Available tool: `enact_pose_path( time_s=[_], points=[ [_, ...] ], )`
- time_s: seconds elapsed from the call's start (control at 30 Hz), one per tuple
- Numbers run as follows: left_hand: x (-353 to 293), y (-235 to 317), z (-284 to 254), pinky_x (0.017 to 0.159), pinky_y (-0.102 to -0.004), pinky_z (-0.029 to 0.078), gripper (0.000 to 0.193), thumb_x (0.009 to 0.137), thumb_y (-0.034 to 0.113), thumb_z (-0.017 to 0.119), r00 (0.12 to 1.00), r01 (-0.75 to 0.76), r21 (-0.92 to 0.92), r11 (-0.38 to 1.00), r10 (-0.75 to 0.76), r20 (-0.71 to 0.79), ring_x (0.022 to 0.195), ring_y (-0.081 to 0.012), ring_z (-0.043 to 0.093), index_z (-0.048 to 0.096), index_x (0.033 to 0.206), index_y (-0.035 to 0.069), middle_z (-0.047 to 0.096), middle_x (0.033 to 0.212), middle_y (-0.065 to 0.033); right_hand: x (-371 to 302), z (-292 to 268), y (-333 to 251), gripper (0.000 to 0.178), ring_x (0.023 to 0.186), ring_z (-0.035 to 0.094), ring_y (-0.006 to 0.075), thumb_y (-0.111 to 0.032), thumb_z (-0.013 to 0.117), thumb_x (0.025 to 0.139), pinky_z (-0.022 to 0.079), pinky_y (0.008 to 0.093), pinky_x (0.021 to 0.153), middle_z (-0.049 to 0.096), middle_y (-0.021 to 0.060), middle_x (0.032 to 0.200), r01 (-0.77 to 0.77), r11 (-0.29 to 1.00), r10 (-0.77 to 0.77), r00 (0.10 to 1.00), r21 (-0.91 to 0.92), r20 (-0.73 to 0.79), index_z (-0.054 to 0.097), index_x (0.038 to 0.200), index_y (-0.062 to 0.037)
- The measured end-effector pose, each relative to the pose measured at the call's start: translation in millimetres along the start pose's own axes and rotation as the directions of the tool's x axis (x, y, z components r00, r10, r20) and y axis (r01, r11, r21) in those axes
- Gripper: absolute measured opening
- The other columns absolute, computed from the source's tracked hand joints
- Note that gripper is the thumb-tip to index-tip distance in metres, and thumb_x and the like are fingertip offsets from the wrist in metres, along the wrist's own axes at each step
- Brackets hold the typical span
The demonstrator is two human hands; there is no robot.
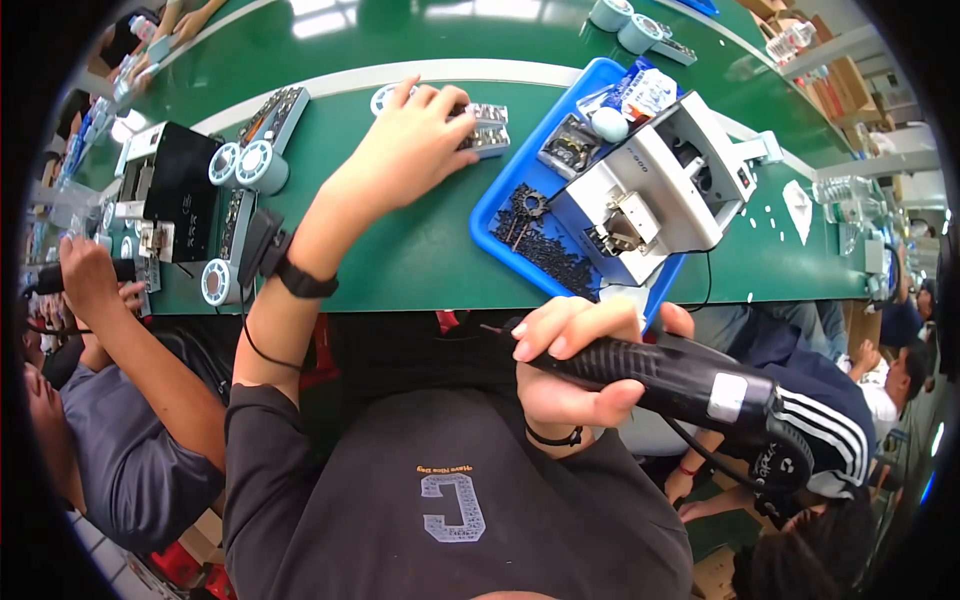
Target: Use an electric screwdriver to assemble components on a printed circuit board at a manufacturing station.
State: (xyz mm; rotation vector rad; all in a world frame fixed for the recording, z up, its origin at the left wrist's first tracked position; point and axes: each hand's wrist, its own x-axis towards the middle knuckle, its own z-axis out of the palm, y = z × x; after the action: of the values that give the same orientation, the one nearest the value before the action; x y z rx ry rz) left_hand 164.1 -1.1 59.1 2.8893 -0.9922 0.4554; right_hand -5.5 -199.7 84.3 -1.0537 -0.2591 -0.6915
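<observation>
My left hand (410, 145) reaches out over the green table (420, 250) and rests its fingers on a small grey metal part (487, 128) near the far side. A black band sits on that wrist. My right hand (570, 365) is close to my chest, gripping a black electric screwdriver (690, 385) that lies sideways with its cable end to the right. A blue tray (500, 205) to the right of my left hand holds a pile of small black screws (545, 245) and a white screw-feeder machine (650, 190).
Grey assemblies with round white-rimmed parts (250, 165) lie at the left beside a black box (180, 185). A person on my left works with a hand (85, 275) at the table edge. Another person in a striped sleeve (830, 420) sits on my right. Clear bottles (850, 190) stand far right.
</observation>
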Motion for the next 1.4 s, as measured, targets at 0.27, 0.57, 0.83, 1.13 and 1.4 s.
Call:
enact_pose_path(
  time_s=[0.27, 0.57, 0.83, 1.13, 1.4],
  points=[
    [106, -133, 42, 0.117, -0.0538, 0.045, 0.035, 0.1, 0.034, 0.075, 0.985, 0.143, 0.264, 0.954, -0.163, 0.058, 0.126, -0.0395, 0.063, 0.072, 0.122, 0.006, 0.065, 0.133, -0.0136, -11, -21, 6, 0.081, 0.053, 0.061, 0.0233, -0.058, 0.065, 0.106, 0.059, 0.0374, 0.052, 0.059, 0.0125, 0.078, -0.137, 0.99, 0.131, 0.983, 0.042, 0.126, 0.025, 0.156, -0.0066],
    [110, -132, 48, 0.116, -0.0534, 0.045, 0.046, 0.099, 0.044, 0.077, 0.958, 0.233, 0.272, 0.934, -0.173, -0.228, 0.13, -0.036, 0.065, 0.074, 0.129, 0.009, 0.067, 0.143, -0.0118, -19, -18, 20, 0.077, 0.054, 0.061, 0.0225, -0.05, 0.067, 0.106, 0.058, 0.0358, 0.051, 0.059, 0.0129, 0.078, -0.193, 0.98, 0.187, 0.976, 0.046, 0.112, 0.027, 0.153, -0.0033],
    [-46, -56, -58, 0.112, -0.0493, 0.047, 0.052, 0.097, 0.046, 0.077, 0.853, 0.481, -0.17, 0.86, -0.504, -0.138, 0.127, -0.0347, 0.065, 0.071, 0.135, 0.01, 0.069, 0.141, -0.0114, -6, -25, 29, 0.081, 0.05, 0.057, 0.0228, -0.054, 0.065, 0.105, 0.053, 0.0341, 0.047, 0.055, 0.0124, 0.075, -0.15, 0.986, 0.154, 0.987, -0.067, 0.054, 0.026, 0.152, -0.0012],
    [-120, -61, -24, 0.111, -0.0485, 0.048, 0.057, 0.092, 0.029, 0.084, 0.755, 0.653, 0.153, 0.741, -0.624, -0.203, 0.129, -0.0359, 0.062, 0.068, 0.14, 0.005, 0.065, 0.144, -0.0121, 8, -29, 31, 0.082, 0.045, 0.054, 0.0229, -0.055, 0.061, 0.106, 0.05, 0.0326, 0.045, 0.052, 0.0121, 0.074, -0.084, 0.992, 0.083, 0.996, -0.096, -0.019, 0.024, 0.153, 0.0002],
    [-125, -67, -11, 0.103, -0.0456, 0.052, 0.055, 0.093, 0.02, 0.081, 0.75, 0.653, 0.194, 0.732, -0.587, -0.306, 0.119, -0.0364, 0.063, 0.065, 0.143, 0.003, 0.068, 0.133, -0.0138, 14, -46, 24, 0.078, 0.046, 0.054, 0.0223, -0.056, 0.058, 0.107, 0.05, 0.0326, 0.044, 0.052, 0.011, 0.074, -0.026, 0.977, 0.021, 0.999, -0.213, -0.028, 0.029, 0.153, -0.0003]
  ],
)
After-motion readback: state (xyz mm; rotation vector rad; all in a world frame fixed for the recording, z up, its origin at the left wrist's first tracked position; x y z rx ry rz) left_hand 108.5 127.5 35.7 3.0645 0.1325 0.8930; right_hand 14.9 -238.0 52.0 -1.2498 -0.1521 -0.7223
